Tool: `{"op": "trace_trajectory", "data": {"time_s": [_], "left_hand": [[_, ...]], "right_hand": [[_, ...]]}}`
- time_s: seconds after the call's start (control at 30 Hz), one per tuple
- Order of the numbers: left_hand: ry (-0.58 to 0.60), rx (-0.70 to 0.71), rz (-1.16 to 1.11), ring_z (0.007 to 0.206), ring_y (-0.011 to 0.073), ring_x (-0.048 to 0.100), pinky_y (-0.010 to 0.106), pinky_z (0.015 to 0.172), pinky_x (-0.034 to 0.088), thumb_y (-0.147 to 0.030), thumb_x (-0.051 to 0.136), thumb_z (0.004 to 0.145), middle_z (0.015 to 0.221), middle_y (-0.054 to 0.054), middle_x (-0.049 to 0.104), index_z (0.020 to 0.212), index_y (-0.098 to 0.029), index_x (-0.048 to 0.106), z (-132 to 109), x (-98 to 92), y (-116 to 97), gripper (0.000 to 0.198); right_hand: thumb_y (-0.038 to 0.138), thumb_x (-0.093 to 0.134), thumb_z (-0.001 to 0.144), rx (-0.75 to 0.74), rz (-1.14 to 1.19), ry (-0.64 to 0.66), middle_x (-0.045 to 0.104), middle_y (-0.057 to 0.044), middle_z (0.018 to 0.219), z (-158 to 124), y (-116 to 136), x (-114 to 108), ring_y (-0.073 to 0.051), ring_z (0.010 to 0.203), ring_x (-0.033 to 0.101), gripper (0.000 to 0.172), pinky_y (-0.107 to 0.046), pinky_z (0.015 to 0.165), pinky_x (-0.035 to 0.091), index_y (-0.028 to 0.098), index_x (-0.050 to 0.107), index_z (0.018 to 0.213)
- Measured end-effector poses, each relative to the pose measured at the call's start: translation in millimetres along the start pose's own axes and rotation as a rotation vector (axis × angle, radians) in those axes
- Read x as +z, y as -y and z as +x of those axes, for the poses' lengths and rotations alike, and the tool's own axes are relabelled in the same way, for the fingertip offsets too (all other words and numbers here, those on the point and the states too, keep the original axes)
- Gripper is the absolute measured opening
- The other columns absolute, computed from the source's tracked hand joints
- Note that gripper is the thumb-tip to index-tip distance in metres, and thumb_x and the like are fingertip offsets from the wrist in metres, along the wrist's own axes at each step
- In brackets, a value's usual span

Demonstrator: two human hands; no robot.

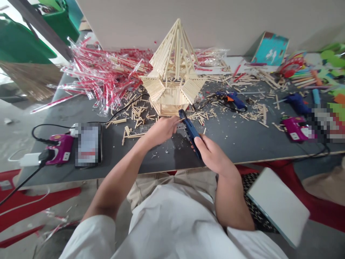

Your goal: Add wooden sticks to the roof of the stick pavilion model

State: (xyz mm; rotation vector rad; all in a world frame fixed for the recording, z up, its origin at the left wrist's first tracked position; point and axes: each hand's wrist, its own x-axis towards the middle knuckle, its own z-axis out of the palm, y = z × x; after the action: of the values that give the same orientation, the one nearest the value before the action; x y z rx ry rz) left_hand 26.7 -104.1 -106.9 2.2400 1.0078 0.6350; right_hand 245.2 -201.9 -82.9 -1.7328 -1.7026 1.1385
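Observation:
My right hand [211, 153] is wrapped around the lower end of a long dark blue tool [191, 130], whose exact kind I cannot make out. My left hand [165, 130] pinches a thin wooden stick [181, 119] against the tool's upper end; most of the stick is hidden by the fingers. Just beyond both hands stands a lantern-like model [174, 96] built from wooden sticks, with a pointed top and flared sides. A clear plastic ruler-like strip [147, 127] lies partly behind my left hand.
Plastic-wrapped red sticks [107, 75] are heaped at the back left. Cut stick pieces [138, 111] litter the table [118, 158]. Blue glue guns [233, 100] lie to the right. A phone [88, 144] and a purple power strip [59, 149] with cables are at left; another purple strip [296, 128] is at right.

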Motion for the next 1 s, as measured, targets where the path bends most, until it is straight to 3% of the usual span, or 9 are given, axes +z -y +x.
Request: {"op": "trace_trajectory", "data": {"time_s": [0.6,0.73,0.9,1.0], "left_hand": [[0.004,0.018,0.068,0.066,0.0158,0.060,0.030,0.067,0.045,-0.013,0.042,0.099,0.077,0.003,0.068,0.089,-0.020,0.055,-0.6,1.5,0.5,0.018],[0.009,0.027,0.071,0.068,0.0162,0.061,0.029,0.069,0.045,-0.010,0.042,0.096,0.078,0.003,0.068,0.093,-0.020,0.056,-0.9,2.0,0.4,0.017],[0.005,0.040,0.073,0.069,0.0151,0.060,0.028,0.070,0.045,-0.006,0.042,0.092,0.078,0.002,0.068,0.102,-0.018,0.058,-1.0,3.7,1.2,0.021],[0.013,0.045,0.065,0.069,0.0148,0.059,0.027,0.069,0.045,-0.004,0.042,0.088,0.078,0.002,0.067,0.107,-0.017,0.057,-0.4,6.0,1.9,0.027]], "right_hand": [[0.062,0.034,0.106,-0.007,-0.001,-0.021,0.070,-0.007,0.095,0.7,-6.0,4.4,-0.023,0.087,0.064,0.048,-0.035,0.081,0.046,0.022,0.060,0.101],[0.062,0.035,0.106,-0.026,0.036,-0.053,0.072,-0.009,0.099,-0.6,-12.4,8.9,-0.025,0.090,0.066,0.049,-0.036,0.084,0.049,0.022,0.063,0.110],[0.059,0.036,0.106,-0.058,0.023,-0.097,0.072,-0.013,0.121,-1.3,-13.8,16.0,-0.027,0.106,0.067,0.052,-0.038,0.091,0.049,0.020,0.063,0.128],[0.060,0.035,0.106,-0.043,-0.047,-0.144,0.074,-0.014,0.114,-0.8,-10.8,20.4,-0.028,0.100,0.067,0.052,-0.037,0.086,0.047,0.020,0.065,0.116]]}}
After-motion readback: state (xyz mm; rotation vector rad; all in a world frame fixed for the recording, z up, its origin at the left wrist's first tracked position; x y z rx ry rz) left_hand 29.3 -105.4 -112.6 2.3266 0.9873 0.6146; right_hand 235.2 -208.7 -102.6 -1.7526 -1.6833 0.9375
